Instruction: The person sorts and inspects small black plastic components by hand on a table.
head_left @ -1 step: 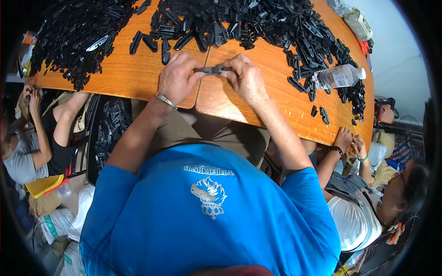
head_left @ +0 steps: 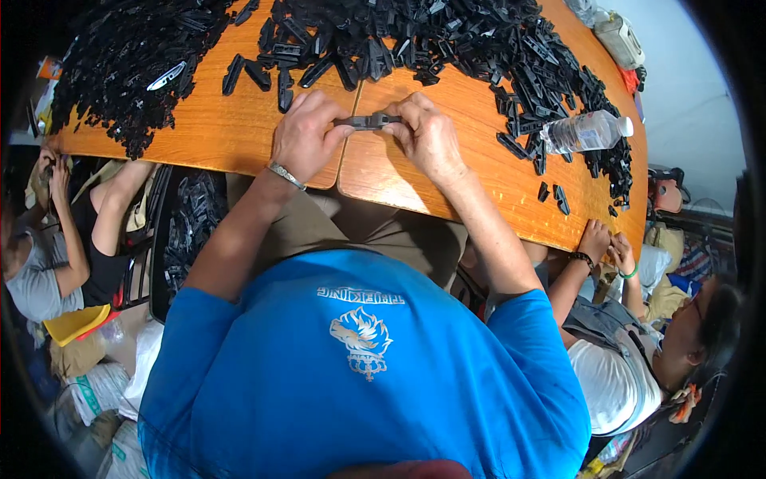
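Note:
My left hand [head_left: 308, 137], with a metal bracelet at its wrist, pinches the left end of a slim black plastic part [head_left: 367, 122]. At the other end, the thumb and fingers of my right hand [head_left: 431, 137] are closed on the same part. It is held level over the seam of the wooden table [head_left: 399, 172], near the front edge. Its exact kind is unclear, and the fingertips cover both ends. Beyond my hands lies a large heap of similar black plastic parts [head_left: 447, 40], with a few loose ones just past my left hand.
Smaller black pieces form a pile [head_left: 120, 72] at the left, a knife-shaped silvery item [head_left: 167, 76] on top. A clear plastic bottle [head_left: 586, 132] lies among parts at the right. Co-workers sit at both sides. A black bin [head_left: 191, 223] of parts stands beside my left arm.

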Tool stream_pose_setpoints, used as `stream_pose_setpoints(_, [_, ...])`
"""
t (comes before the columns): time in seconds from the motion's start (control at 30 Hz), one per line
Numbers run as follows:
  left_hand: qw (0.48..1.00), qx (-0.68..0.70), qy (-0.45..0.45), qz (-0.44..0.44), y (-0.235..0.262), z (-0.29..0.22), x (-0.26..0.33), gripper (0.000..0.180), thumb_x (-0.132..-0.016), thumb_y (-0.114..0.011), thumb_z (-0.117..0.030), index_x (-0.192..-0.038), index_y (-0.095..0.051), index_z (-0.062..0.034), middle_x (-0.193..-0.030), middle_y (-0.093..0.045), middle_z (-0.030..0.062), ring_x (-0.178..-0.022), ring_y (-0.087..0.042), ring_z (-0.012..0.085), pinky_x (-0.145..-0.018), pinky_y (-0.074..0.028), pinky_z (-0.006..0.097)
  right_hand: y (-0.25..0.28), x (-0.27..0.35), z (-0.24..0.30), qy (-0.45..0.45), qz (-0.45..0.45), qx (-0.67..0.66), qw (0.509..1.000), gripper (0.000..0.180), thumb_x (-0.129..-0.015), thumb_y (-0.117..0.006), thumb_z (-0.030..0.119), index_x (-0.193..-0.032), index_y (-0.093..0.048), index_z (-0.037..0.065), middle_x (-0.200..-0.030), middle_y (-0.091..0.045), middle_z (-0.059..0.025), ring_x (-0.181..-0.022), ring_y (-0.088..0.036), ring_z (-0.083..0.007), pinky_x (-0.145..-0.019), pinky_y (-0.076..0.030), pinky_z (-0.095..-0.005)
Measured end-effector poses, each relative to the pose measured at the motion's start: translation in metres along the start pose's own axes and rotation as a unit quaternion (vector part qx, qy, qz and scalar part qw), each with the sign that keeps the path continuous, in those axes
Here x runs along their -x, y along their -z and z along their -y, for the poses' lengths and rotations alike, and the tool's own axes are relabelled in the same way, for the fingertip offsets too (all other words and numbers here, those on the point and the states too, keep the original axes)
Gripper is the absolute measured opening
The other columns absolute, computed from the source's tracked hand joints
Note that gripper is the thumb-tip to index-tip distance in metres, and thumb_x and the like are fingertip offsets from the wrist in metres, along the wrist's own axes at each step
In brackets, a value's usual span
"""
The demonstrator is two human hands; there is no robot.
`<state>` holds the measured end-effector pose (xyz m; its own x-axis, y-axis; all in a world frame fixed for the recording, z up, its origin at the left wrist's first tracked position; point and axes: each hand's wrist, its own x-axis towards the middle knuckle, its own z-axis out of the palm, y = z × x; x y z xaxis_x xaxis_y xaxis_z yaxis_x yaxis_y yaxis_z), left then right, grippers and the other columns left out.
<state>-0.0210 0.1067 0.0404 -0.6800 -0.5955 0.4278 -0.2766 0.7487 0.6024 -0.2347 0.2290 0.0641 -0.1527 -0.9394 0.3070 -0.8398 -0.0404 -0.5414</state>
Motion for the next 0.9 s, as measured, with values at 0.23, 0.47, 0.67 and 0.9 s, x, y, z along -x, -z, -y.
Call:
stream_pose_setpoints(0.23, [1.0, 0.012, -0.007, -0.008, -0.008, 0.003, -0.007, 0.018, -0.083, -0.085, -0.012, -0.097, -0.074, -0.0069, -0.098, -0.064, 0.0092, -0.097, -0.062, 0.035, -0.083, -0.053, 0.047, 0.006, 0.0, -0.017, 0.029, -0.007, -0.004, 1.0, 0.025, -0.084, -0.085, 0.003, -0.107, -0.078, 0.007, -0.098, -0.071, -0.0113, -0.089, -0.072, -0.0342, -0.074, -0.058, -0.0428])
stream_pose_setpoints(0.47, [1.0, 0.01, -0.027, -0.012, -0.013, 0.006, -0.014, 0.023, -0.083, -0.083, 0.001, -0.1, -0.068, 0.0008, -0.099, -0.063, 0.0158, -0.095, -0.064, 0.0373, -0.083, -0.052, 0.045, -0.002, -0.031, -0.035, 0.127, 0.0, -0.005, 0.992, 0.027, -0.083, -0.084, 0.004, -0.109, -0.078, 0.004, -0.098, -0.071, -0.0106, -0.087, -0.073, -0.0347, -0.072, -0.059, -0.0424])
stream_pose_setpoints(0.67, [1.0, 0.013, 0.002, -0.023, -0.011, 0.017, -0.011, 0.019, -0.086, -0.082, 0.002, -0.098, -0.068, 0.0016, -0.094, -0.062, 0.0128, -0.083, -0.065, 0.0294, -0.073, -0.053, 0.039, -0.007, -0.046, -0.034, 0.136, 0.036, 0.018, 0.99, 0.021, -0.084, -0.085, 0.01, -0.102, -0.078, 0.004, -0.098, -0.07, -0.0101, -0.091, -0.073, -0.0358, -0.075, -0.058, -0.0463])
stream_pose_setpoints(0.9, [0.999, 0.034, 0.019, -0.011, -0.006, 0.019, -0.011, 0.018, -0.083, -0.083, 0.0, -0.094, -0.068, 0.0003, -0.093, -0.062, 0.014, -0.085, -0.066, 0.0355, -0.074, -0.053, 0.044, -0.023, -0.045, -0.034, 0.134, 0.015, -0.042, 0.99, 0.02, -0.082, -0.087, 0.014, -0.097, -0.078, 0.005, -0.098, -0.07, -0.0108, -0.087, -0.072, -0.0369, -0.073, -0.059, -0.0469])
